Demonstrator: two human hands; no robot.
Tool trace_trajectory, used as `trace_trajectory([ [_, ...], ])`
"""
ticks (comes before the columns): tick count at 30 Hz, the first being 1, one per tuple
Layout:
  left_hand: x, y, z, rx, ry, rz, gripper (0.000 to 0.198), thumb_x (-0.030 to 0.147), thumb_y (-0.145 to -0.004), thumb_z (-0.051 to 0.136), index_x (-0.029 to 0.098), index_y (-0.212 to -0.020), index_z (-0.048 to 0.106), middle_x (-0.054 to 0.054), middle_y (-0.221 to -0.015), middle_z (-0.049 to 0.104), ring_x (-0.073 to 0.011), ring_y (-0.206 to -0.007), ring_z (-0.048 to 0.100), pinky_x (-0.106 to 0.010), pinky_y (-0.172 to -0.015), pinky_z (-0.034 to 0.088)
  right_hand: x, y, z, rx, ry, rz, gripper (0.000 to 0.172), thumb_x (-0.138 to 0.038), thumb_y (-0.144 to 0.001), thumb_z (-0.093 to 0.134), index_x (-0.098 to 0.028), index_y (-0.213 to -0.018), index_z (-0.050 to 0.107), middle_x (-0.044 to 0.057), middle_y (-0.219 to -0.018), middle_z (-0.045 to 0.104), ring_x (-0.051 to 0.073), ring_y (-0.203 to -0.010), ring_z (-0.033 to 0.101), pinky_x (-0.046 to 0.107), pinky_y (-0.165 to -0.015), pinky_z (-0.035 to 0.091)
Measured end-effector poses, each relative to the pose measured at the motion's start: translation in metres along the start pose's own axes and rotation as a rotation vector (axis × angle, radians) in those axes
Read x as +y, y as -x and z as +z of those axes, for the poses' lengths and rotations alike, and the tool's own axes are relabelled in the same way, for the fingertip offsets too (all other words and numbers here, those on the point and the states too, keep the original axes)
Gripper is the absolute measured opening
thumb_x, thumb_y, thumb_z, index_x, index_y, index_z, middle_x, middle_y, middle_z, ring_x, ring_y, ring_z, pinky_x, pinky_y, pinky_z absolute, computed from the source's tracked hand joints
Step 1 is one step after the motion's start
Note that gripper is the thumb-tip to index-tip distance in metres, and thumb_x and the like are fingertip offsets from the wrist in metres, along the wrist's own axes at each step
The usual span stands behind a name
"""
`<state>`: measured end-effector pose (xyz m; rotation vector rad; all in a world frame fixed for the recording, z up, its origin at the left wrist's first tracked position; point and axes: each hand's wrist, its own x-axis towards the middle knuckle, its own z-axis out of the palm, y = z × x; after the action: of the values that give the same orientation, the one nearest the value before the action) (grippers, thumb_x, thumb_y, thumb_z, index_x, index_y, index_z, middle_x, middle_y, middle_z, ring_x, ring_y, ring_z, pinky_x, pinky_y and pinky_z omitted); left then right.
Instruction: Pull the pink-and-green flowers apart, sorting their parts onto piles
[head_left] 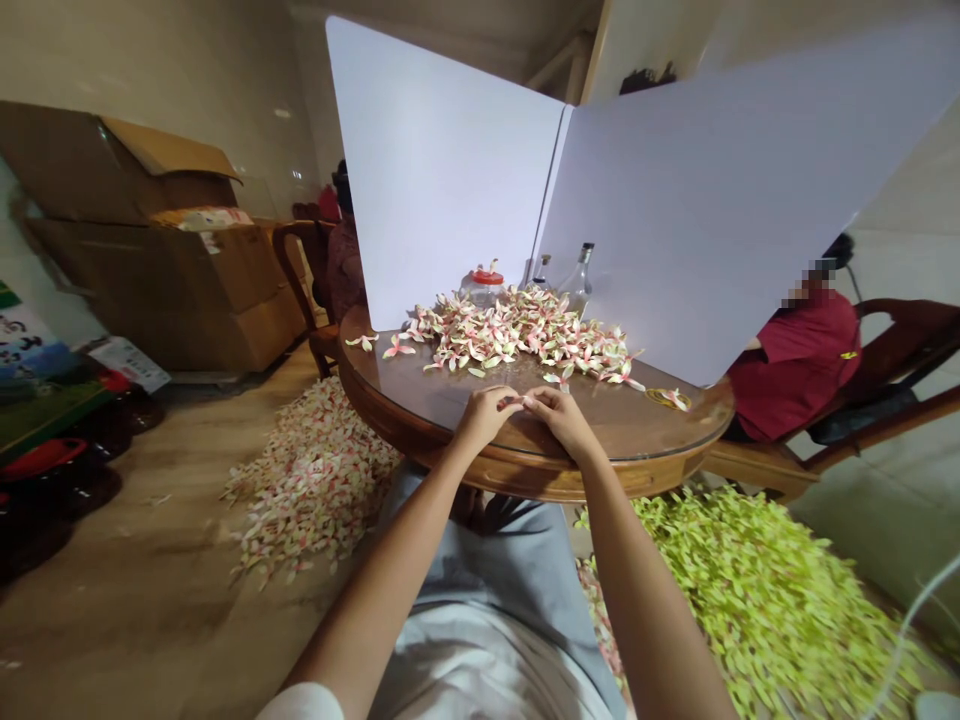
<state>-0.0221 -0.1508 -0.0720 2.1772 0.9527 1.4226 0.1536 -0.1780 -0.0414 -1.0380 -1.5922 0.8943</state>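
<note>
At the near edge of the round wooden table (pixel 405 390), my left hand (pixel 486 412) and my right hand (pixel 559 415) meet fingertip to fingertip. Both are closed in a pinch. Something small and pale pink may be between the fingertips, but it is too small to name. Just beyond them lies a heap of white and pink flowers (pixel 487 330), with narrow petals tipped in pale green. A single flower (pixel 558 378) rests on the tabletop close in front of my right hand.
Behind the heap stand a red-lidded jar (pixel 487 285), a glass bottle (pixel 581 280) and white partition panels (pixel 450 160). Rubber bands (pixel 660 398) lie at right. Flowers (pixel 315 470) and yellow-green pieces (pixel 772 590) cover the floor. A person in red (pixel 802 360) sits at right; boxes (pixel 150 280) stand left.
</note>
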Motion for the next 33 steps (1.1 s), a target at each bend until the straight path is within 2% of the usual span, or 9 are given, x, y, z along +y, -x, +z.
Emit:
trace_trajectory([
  [9, 0.0, -0.001, -0.004, -0.032, 0.013, -0.088, 0.009, 0.018, -0.086, 0.07, 0.015, -0.086, 0.078, -0.004, -0.078, 0.075, -0.0135, -0.069, 0.065, -0.022, -0.069, 0.047, -0.003, 0.001, 0.002, 0.002, -0.017, 0.027, 0.031, -0.049, -0.073, 0.077, -0.019, -0.08, 0.073, 0.006, -0.081, 0.073, 0.021, -0.078, 0.065, 0.035, -0.08, 0.053],
  [16, 0.002, -0.001, -0.008, -0.053, -0.002, -0.068, 0.013, 0.017, -0.089, 0.064, 0.014, -0.083, 0.076, -0.004, -0.079, 0.074, -0.0127, -0.071, 0.063, -0.021, -0.069, 0.046, 0.003, 0.001, 0.002, -0.005, -0.049, 0.041, 0.033, -0.051, -0.072, 0.078, -0.02, -0.081, 0.073, 0.007, -0.083, 0.075, 0.024, -0.081, 0.067, 0.038, -0.082, 0.055],
  [20, 0.002, -0.002, -0.006, -0.061, -0.056, -0.063, 0.013, 0.014, -0.089, 0.061, 0.014, -0.085, 0.073, -0.004, -0.083, 0.073, -0.0126, -0.074, 0.063, -0.021, -0.073, 0.047, 0.009, -0.002, 0.002, -0.033, -0.087, 0.041, 0.031, -0.044, -0.069, 0.08, -0.019, -0.085, 0.071, 0.007, -0.086, 0.076, 0.023, -0.082, 0.069, 0.038, -0.083, 0.054],
  [23, 0.004, -0.003, -0.004, -0.034, -0.067, -0.079, 0.009, 0.014, -0.087, 0.062, 0.016, -0.083, 0.071, -0.003, -0.08, 0.072, -0.0121, -0.07, 0.062, -0.021, -0.071, 0.048, 0.005, -0.003, 0.003, -0.008, -0.084, 0.048, 0.027, -0.035, -0.067, 0.08, -0.018, -0.085, 0.069, 0.005, -0.082, 0.074, 0.021, -0.078, 0.066, 0.034, -0.079, 0.051],
  [26, 0.008, -0.004, -0.007, 0.088, -0.025, -0.129, 0.009, 0.016, -0.087, 0.06, 0.016, -0.082, 0.068, 0.0, -0.07, 0.067, -0.0119, -0.06, 0.057, -0.021, -0.063, 0.047, -0.002, 0.0, 0.005, 0.063, -0.044, 0.053, 0.022, -0.025, -0.063, 0.077, -0.017, -0.08, 0.066, 0.0, -0.076, 0.07, 0.017, -0.074, 0.062, 0.029, -0.076, 0.048],
  [30, -0.002, -0.008, -0.018, 0.474, 0.052, -0.227, 0.013, 0.021, -0.09, 0.051, 0.016, -0.079, 0.057, -0.003, -0.076, 0.062, -0.0152, -0.073, 0.056, -0.026, -0.074, 0.048, 0.006, -0.002, 0.001, 0.145, -0.012, 0.054, 0.025, -0.018, -0.063, 0.071, -0.017, -0.087, 0.065, -0.005, -0.074, 0.063, 0.013, -0.073, 0.057, 0.024, -0.072, 0.045],
  [33, -0.003, 0.01, -0.021, 0.677, 0.122, -0.261, 0.018, 0.023, -0.094, 0.04, 0.017, -0.084, 0.053, -0.003, -0.084, 0.061, -0.015, -0.079, 0.058, -0.029, -0.079, 0.05, 0.014, -0.004, -0.005, 0.227, -0.045, 0.072, 0.023, -0.018, -0.07, 0.067, -0.018, -0.092, 0.062, -0.006, -0.072, 0.06, 0.013, -0.071, 0.056, 0.023, -0.069, 0.046],
])
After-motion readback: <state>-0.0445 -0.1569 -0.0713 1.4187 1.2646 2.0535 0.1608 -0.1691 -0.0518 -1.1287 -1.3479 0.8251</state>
